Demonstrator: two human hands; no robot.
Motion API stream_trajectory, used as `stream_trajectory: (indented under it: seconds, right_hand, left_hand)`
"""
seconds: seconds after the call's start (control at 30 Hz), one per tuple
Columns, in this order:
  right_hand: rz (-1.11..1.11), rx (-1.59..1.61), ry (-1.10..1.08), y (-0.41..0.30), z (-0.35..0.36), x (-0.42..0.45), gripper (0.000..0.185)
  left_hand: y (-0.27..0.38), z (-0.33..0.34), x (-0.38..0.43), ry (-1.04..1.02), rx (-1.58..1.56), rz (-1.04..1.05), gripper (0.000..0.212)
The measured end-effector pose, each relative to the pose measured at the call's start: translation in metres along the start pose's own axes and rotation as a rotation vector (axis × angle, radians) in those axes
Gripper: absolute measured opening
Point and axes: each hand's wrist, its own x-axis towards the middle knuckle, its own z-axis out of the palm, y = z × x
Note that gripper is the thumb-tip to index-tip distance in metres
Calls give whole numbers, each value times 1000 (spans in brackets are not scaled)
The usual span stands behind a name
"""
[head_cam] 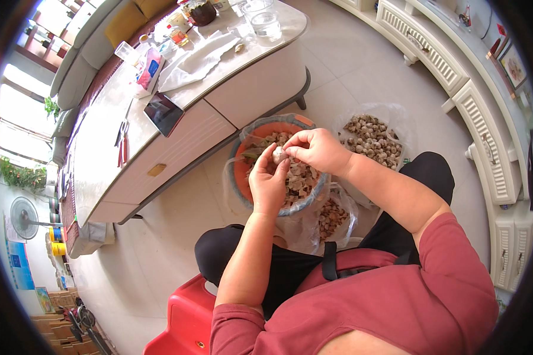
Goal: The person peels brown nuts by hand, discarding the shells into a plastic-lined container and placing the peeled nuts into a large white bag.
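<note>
My left hand [268, 184] holds a whitish garlic bulb [278, 155] between thumb and fingers. The thumb and fingertips of my right hand [322, 150] pinch the bulb's right side. Both hands are above an orange tub [242, 177] with a grey rim and a clear plastic liner. Dry garlic skins [302, 179] lie in it, partly hidden by my hands. Beyond my right forearm, a clear plastic bag holds many small garlic bulbs [375, 142]. Nearer my knees, reddish-brown garlic cloves [332, 218] lie in another clear bag.
A long coffee table [106, 120] stands at left, bearing pliers [123, 144], a dark-screened tablet [163, 114], a tissue box [149, 73] and a glass [266, 25]. A red plastic stool [182, 310] is beside me. White cabinets [431, 53] curve along the right.
</note>
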Motion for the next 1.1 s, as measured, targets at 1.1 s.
stream_trajectory:
  seconds: [1.1]
  right_hand:
    - [-362, -463, 233, 29, 26, 4, 8]
  left_hand:
    - [-2, -2, -14, 142, 537, 415, 33]
